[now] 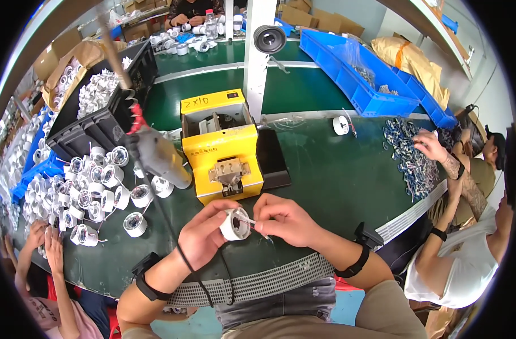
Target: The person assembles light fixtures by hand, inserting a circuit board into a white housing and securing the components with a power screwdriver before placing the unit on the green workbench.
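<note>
My left hand [202, 234] is closed round a white cylindrical housing [230, 228], its hollow side turned toward my right hand. From the right, my right hand [287, 221] pinches thin wires [250, 221] at the housing's mouth; their ends hang below the fingertips. Both hands are just above the green work surface, in front of a yellow machine [221, 152] with a metal clamp block at its front. A grey power screwdriver [162, 158] hangs left of the machine, its black cable running down past my left wrist.
White housings [102, 186] lie heaped at left, beside a black crate [94, 133] of small white parts. At right are a pile of wired parts [413, 158], one loose housing [341, 125] and a blue bin [354, 73]. Co-workers' hands [430, 146] work on both sides. A white post [257, 85] stands behind the machine.
</note>
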Tool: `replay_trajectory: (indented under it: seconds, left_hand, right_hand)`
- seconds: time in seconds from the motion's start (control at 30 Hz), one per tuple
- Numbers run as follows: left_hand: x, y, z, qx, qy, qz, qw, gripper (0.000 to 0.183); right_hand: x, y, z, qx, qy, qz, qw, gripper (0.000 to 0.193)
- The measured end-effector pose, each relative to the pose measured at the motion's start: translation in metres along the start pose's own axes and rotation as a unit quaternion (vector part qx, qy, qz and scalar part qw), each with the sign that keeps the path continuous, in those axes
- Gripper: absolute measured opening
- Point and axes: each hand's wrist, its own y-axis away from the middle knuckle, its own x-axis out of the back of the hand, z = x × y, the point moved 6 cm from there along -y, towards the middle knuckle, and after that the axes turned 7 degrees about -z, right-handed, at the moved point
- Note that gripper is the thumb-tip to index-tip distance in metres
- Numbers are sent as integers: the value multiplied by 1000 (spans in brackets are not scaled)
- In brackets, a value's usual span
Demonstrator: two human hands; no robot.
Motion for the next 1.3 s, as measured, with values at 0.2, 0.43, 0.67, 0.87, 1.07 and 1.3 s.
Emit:
replay_trajectory:
  seconds: [0.2, 0.43, 0.67, 0.87, 1.07, 1.3]
  left_hand:
    - [-5, 2, -2, -10, -13, 11, 1000, 39]
    - [1, 1, -11, 10, -57, 34, 998, 42]
    - [4, 1, -17, 70, -64, 32, 995, 42]
    - [8, 1, -18, 17, -92, 54, 994, 38]
    - [10, 5, -7, -56, -91, 114, 988, 35]
    - [15, 9, -4, -110, -193, 140, 965, 32]
  right_hand:
    - [-10, 1, -5, 38, 136, -4, 990, 11]
    - [-18, 6, -29, 121, 272, 56, 953, 15]
    - [-35, 11, -35, 202, 407, 65, 888, 15]
    - [-18, 3, -29, 57, 271, 89, 957, 14]
    - [0, 5, -20, 18, 173, 100, 980, 17]
    - [-5, 2, -7, 29, -12, 101, 994, 23]
